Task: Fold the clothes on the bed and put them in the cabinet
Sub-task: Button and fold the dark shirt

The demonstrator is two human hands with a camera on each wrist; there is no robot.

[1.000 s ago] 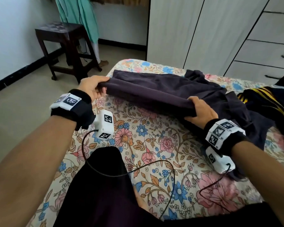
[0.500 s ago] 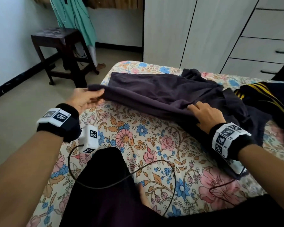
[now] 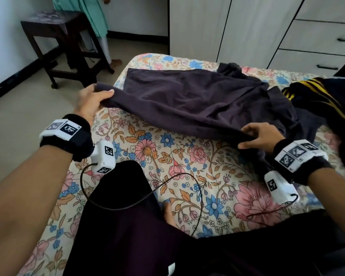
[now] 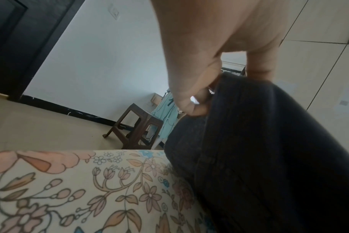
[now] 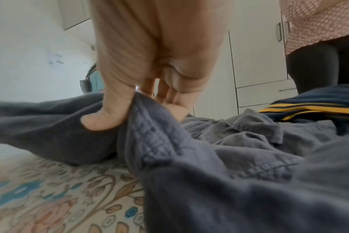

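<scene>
A dark purple-grey shirt [image 3: 197,102] lies spread across the floral bed [image 3: 167,156], its near edge lifted. My left hand [image 3: 92,102] pinches the shirt's left corner [image 4: 219,97] off the bed's left side. My right hand [image 3: 261,136] pinches the near edge further right, thumb on top of the cloth [image 5: 141,113]. The shirt's collar [image 5: 255,126] lies crumpled to the right. A dark garment with yellow stripes [image 3: 315,92] lies at the bed's right. The white cabinet [image 3: 247,26] stands behind the bed.
A dark wooden stool [image 3: 64,42] stands on the floor to the left, with a person in teal clothing [image 3: 88,14] behind it. Another person [image 5: 319,39] stands at the right by the cabinet drawers [image 3: 317,40]. Black cables [image 3: 147,188] trail over the bed by my legs.
Both hands have drawn the shirt's folded edge back toward me and to the left, and the cloth has opened out flatter. My left hand now hangs past the bed's edge.
</scene>
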